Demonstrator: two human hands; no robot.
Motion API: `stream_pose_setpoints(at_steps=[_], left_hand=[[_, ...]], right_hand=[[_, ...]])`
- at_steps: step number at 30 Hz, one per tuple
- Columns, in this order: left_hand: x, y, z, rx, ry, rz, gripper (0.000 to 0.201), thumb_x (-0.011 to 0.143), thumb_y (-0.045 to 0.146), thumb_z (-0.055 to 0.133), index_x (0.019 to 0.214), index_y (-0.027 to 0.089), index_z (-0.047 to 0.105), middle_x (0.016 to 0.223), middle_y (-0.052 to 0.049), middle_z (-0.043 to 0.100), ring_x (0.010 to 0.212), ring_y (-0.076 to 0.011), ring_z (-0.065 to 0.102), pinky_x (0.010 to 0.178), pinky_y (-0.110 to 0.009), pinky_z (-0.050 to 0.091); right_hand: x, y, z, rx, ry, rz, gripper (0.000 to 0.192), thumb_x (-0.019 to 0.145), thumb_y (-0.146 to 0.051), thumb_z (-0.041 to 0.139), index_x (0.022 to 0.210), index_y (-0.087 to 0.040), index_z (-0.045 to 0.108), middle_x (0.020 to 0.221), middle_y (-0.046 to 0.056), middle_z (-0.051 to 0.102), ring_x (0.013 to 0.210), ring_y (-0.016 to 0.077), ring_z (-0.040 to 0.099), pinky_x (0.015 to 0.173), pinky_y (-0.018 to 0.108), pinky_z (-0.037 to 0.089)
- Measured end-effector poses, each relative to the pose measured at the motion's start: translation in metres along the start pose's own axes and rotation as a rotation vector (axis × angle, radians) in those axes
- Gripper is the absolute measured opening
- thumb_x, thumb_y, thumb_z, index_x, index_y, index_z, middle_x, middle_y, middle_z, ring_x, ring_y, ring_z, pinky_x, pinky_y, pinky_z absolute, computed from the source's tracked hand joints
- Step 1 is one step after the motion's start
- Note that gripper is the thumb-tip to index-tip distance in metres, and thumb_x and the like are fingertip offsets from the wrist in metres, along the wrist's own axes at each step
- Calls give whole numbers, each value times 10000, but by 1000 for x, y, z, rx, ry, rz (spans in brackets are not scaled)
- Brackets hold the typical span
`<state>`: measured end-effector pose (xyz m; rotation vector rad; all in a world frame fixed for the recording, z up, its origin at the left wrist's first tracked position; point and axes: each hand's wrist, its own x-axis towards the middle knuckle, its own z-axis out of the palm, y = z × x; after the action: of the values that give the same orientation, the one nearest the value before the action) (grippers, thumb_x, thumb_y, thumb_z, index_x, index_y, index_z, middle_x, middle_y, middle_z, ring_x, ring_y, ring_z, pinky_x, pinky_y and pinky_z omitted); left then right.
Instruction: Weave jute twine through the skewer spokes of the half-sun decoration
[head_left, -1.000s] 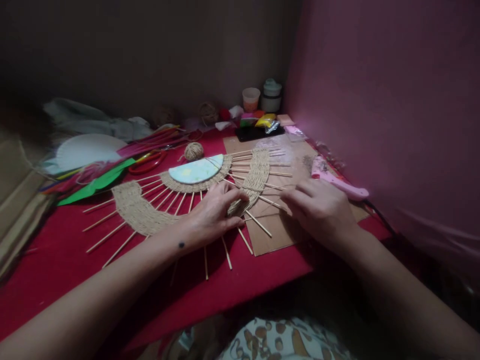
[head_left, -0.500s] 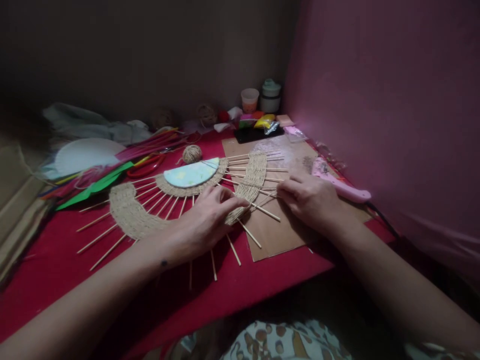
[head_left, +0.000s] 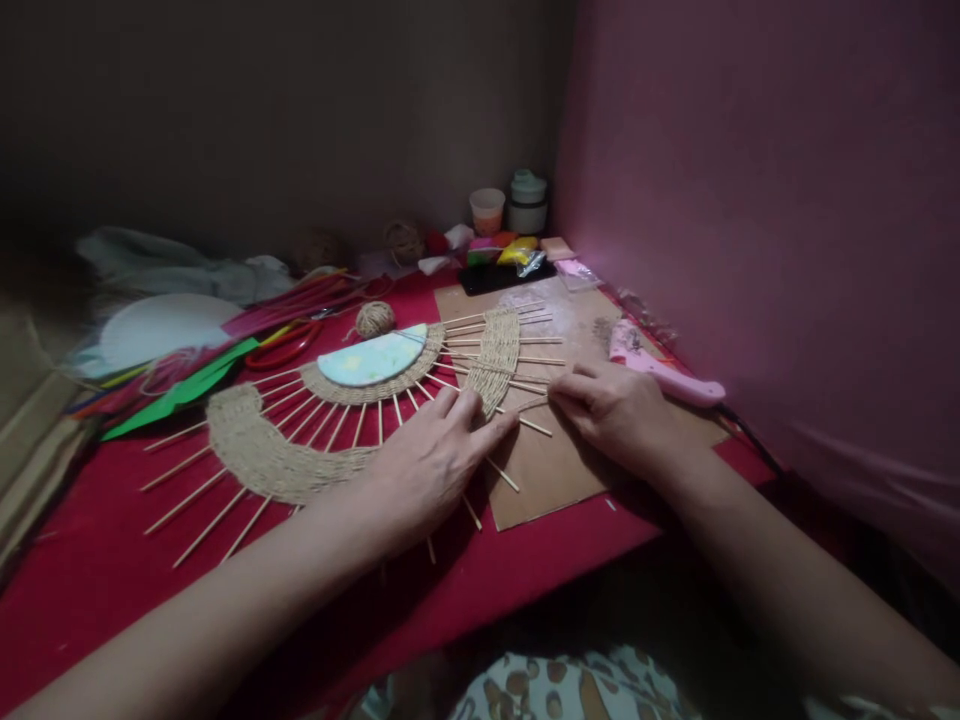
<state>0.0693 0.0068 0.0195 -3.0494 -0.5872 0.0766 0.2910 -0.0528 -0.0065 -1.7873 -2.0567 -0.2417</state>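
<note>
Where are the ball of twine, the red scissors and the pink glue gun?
ball of twine (head_left: 374,319), head view, middle of the ball
red scissors (head_left: 289,345), head view, handle loop
pink glue gun (head_left: 660,372), head view, body

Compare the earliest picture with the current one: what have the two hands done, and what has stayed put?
The right hand drew in toward the woven sunburst, fingers now at the stick tips. The left hand stays pressed flat on the weave. Glue gun, twine ball and scissors stayed put.

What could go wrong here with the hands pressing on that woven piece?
The left hand lies flat on the woven band and its thin sticks, so hard pressure might snap or shift one. The right hand pinches near the stick tips, close to the pink glue gun, which it might knock.
</note>
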Motion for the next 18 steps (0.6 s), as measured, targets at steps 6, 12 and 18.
stream_pose_setpoints(at_steps=[6, 12, 18], left_hand=[[11, -3, 2, -109, 71, -47, 421, 853, 85, 391, 1233, 177, 548, 998, -112, 479, 896, -226, 430, 766, -361, 420], [37, -7, 1, -65, 151, -53, 263, 929, 193, 387, 843, 139, 629, 909, -98, 514, 875, -228, 434, 762, -360, 411], [43, -8, 8, 221, 134, 165, 236, 915, 103, 360, 928, 88, 596, 896, -119, 573, 847, -239, 474, 786, -368, 418]], right_hand=[[-1, -3, 0, -35, -39, 2, 235, 901, -225, 493, 768, -191, 683, 747, 37, 613, 640, 130, 491, 560, 281, 283], [0, -5, 0, -30, -42, 4, 239, 907, -220, 480, 784, -190, 682, 752, 37, 613, 630, 126, 477, 556, 285, 267], [-2, -6, -3, 9, -55, 20, 218, 905, -218, 491, 822, -187, 690, 775, 30, 628, 643, 122, 507, 567, 268, 292]])
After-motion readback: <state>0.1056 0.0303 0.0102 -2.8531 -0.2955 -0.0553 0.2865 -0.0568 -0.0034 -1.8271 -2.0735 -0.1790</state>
